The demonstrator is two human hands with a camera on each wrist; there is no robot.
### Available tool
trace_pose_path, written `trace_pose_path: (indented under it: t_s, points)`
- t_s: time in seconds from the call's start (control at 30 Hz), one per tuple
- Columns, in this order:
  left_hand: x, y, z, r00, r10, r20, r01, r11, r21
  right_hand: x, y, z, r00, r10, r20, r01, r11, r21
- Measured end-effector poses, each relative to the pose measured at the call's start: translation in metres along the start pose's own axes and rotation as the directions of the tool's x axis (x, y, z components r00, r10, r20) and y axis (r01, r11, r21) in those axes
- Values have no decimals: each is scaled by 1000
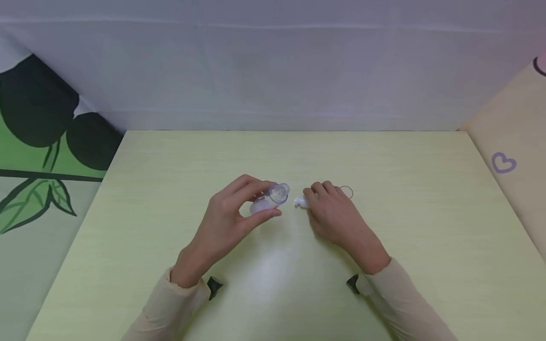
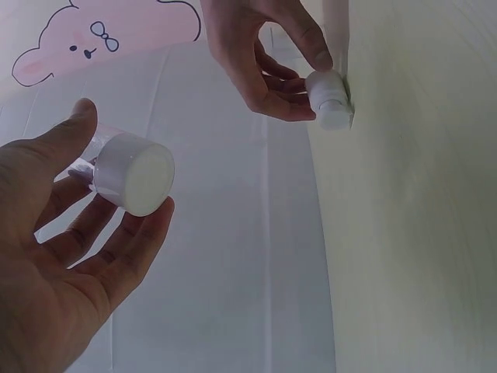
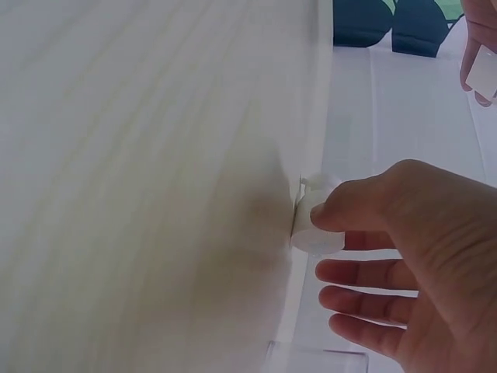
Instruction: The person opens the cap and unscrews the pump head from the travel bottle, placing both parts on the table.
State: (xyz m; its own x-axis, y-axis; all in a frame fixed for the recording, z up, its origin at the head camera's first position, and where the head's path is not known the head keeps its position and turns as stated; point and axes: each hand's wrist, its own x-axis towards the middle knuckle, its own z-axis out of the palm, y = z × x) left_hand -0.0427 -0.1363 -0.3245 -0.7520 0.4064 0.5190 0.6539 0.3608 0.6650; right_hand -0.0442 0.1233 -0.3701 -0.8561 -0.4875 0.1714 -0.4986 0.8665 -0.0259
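My left hand (image 1: pixel 228 213) grips a small clear bottle (image 1: pixel 278 194) between thumb and fingers, above the table. Its round mouth tilts up and to the right, and its pale, flat base (image 2: pixel 149 181) faces the left wrist camera. Just to the right, my right hand (image 1: pixel 337 215) pinches a white, stepped pump top (image 3: pixel 317 221) low at the table surface. One end of that piece pokes out left of the fingertips in the head view. Behind the right hand, partly hidden, is a clear cap (image 1: pixel 347 191) with a round rim.
A pale wood-look table (image 1: pixel 273 293) lies under both hands. A pale cloth (image 1: pixel 273 76) hangs along its back edge. Painted panels flank it, dark and green shapes (image 1: pixel 38 104) on the left and a purple heart (image 1: pixel 504 162) on the right.
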Motion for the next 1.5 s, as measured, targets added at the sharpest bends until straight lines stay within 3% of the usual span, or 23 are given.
trace_pose_path:
  t_s: [0.67,0.97,1.5]
  points:
    - [1,-12,13,999,-41,9,42,997,-67,-20,-6,-17,1000,12,9,-12,1000,3]
    - [0,-17,12,996,-92,17,93,992,-79,-34,-11,-17,1000,29,7,-29,997,76]
    - [12,-37,15,987,-163,6,163,984,-78,-68,-3,-21,993,117,-5,-116,986,123]
